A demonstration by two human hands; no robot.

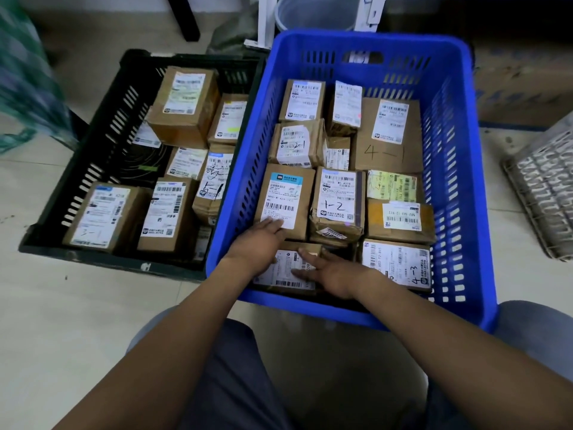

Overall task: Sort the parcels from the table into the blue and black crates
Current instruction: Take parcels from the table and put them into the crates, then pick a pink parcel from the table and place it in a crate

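A blue crate (459,156) stands on the floor in front of me, packed with several brown cardboard parcels bearing white labels. A black crate (93,144) sits to its left, also holding several labelled parcels. Both my hands reach into the near left corner of the blue crate. My left hand (259,243) lies with straight fingers on the lower edge of a parcel with a blue-topped label (283,200). My right hand (328,271) rests flat, fingers spread, on a low parcel (285,273) at the crate's front wall. Neither hand grips anything.
A grey bucket (313,10) and a white frame stand behind the blue crate. A wire basket (542,193) lies at the right and a cardboard box (521,85) behind it. A dark post (186,17) rises behind the black crate. Pale floor tiles surround both crates.
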